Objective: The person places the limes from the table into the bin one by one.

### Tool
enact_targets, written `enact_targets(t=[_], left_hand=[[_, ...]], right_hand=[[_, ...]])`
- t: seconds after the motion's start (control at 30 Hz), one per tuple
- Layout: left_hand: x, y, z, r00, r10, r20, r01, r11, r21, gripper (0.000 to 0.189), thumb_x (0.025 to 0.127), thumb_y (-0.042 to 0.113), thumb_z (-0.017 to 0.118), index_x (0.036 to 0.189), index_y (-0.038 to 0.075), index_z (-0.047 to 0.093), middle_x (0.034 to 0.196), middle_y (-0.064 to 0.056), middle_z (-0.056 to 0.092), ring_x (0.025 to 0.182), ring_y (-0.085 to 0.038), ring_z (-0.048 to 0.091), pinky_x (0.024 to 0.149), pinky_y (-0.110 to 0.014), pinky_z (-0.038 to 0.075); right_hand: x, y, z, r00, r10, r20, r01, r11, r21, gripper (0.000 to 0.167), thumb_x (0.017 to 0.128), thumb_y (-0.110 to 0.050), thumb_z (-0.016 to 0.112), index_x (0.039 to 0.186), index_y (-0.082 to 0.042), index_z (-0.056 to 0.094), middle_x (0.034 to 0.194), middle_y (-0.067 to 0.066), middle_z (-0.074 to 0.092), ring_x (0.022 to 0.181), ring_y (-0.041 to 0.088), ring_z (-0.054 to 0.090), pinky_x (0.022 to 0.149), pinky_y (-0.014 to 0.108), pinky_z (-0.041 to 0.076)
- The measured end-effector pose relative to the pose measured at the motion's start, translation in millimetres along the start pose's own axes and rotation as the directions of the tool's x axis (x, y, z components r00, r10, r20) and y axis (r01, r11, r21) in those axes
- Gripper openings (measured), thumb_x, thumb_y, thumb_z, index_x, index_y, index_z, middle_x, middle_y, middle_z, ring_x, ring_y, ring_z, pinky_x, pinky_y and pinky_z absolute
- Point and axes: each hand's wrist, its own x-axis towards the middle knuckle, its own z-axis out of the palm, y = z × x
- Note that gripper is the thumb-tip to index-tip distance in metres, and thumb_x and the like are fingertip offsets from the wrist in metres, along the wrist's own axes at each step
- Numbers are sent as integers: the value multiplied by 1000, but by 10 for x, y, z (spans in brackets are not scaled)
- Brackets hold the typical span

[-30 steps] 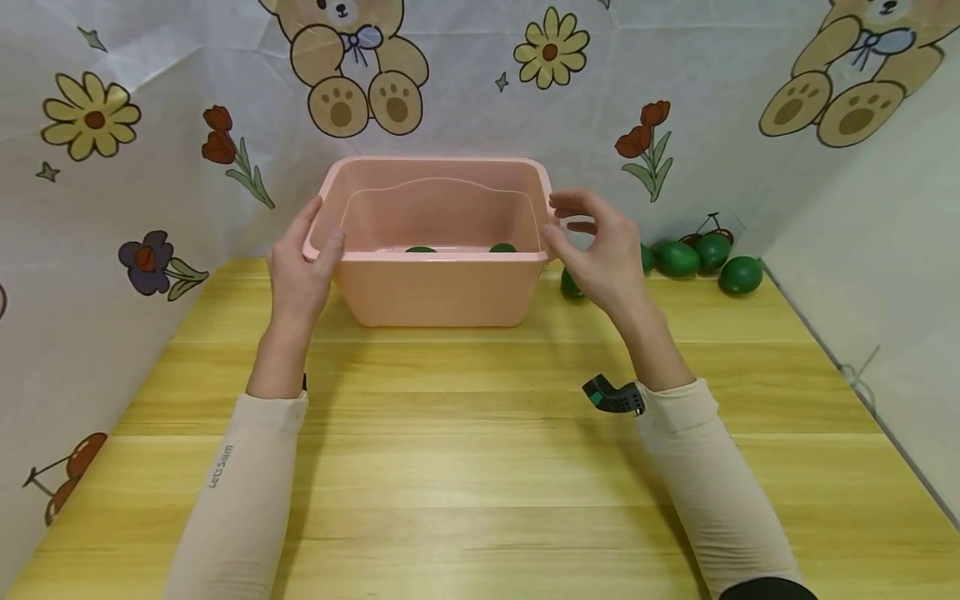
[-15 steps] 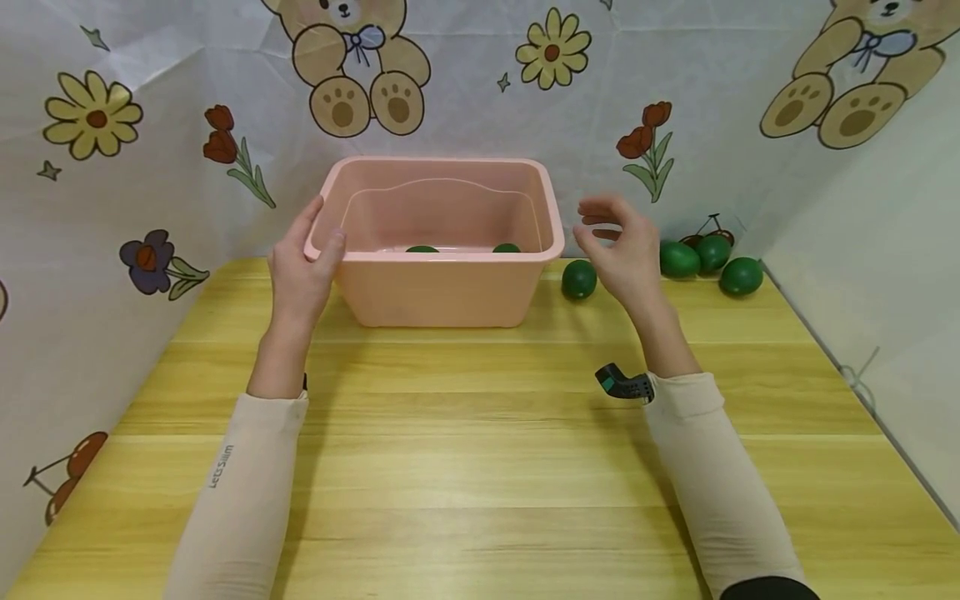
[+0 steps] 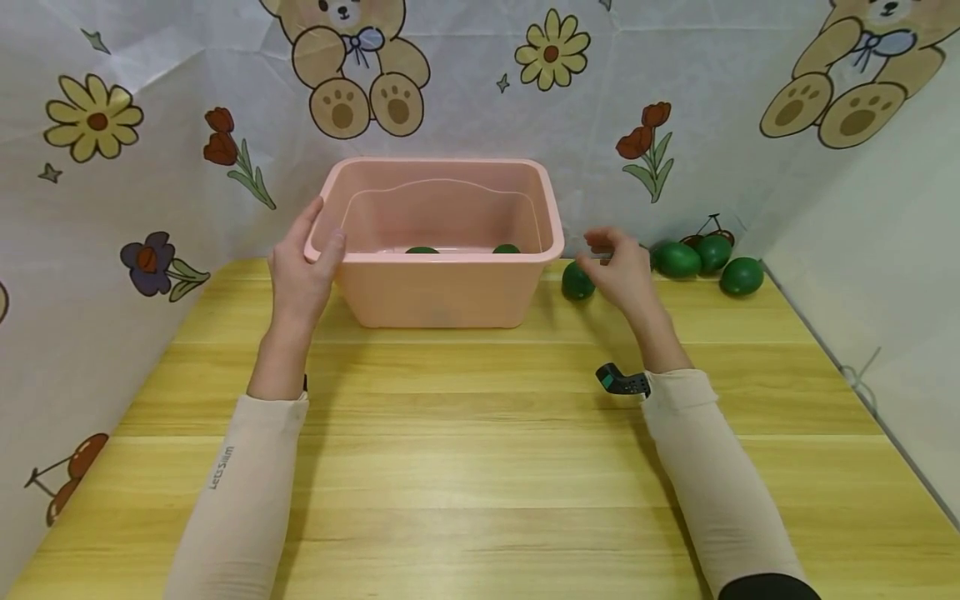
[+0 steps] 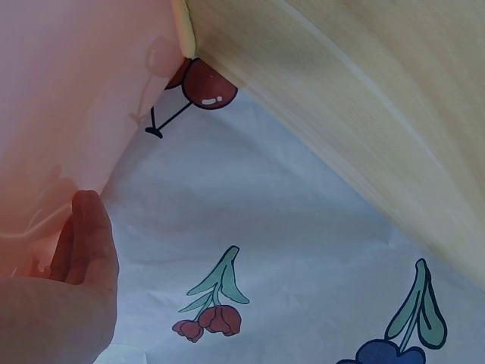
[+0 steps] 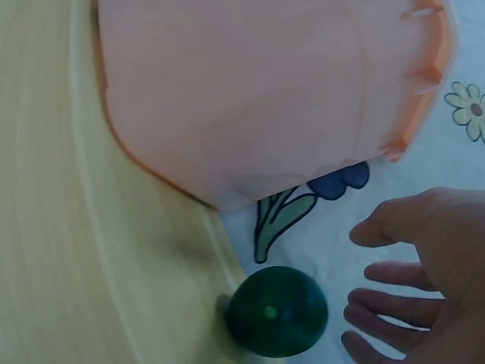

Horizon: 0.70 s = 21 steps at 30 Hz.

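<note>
A pink plastic tub (image 3: 438, 293) stands at the back of the table, with two dark green, lime-like fruits (image 3: 422, 249) partly visible inside. My left hand (image 3: 298, 265) holds the tub's left rim, its thumb at the front corner and its fingers along the side. To the right of the tub, my right hand (image 3: 628, 273) hovers beside a single glossy green fruit (image 5: 277, 312). Its fingers are spread and loosely bent, and in the right wrist view a gap separates them from that fruit.
Several more green fruits (image 3: 677, 260) lie together at the back right, partly behind my right hand. A patterned cloth (image 3: 480, 100) hangs right behind the tub. The wooden table (image 3: 465, 433) meets a white wall (image 3: 900, 275) on the right.
My right hand has left the tub's right rim, moved right, then dropped lower toward the single fruit. The left hand and tub have stayed in place.
</note>
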Motion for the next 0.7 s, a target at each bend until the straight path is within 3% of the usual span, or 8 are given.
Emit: enact_targets(t=[0.23, 0.5, 0.7], left_hand=[[-14, 10, -10, 1000, -8, 0, 8, 1000, 4, 60, 99, 42, 63, 154, 21, 56, 153, -5, 60, 133, -28, 62, 111, -42, 53], [-2, -2, -5, 1000, -2, -8, 2, 1000, 18, 60, 98, 42, 63, 153, 21, 58, 151, -7, 62, 131, -30, 64, 110, -42, 54], [-7, 7, -3, 1000, -11, 3, 11, 1000, 16, 60, 98, 42, 63, 154, 21, 56, 153, -6, 61, 134, -30, 63, 111, -44, 53]], right_hand=[[-9, 73, 47, 983, 103, 153, -82, 987, -142, 59, 100, -26, 70, 147, 3, 52, 147, 31, 56, 136, 46, 53, 115, 61, 43], [-16, 122, 59, 965, 156, 209, -114, 973, -199, 67, 96, -30, 75, 148, 4, 50, 147, 34, 54, 138, 52, 47, 117, 63, 40], [-22, 139, 84, 965, 168, 203, -129, 973, -190, 70, 94, -30, 77, 149, 3, 49, 148, 34, 53, 140, 54, 44, 118, 64, 37]])
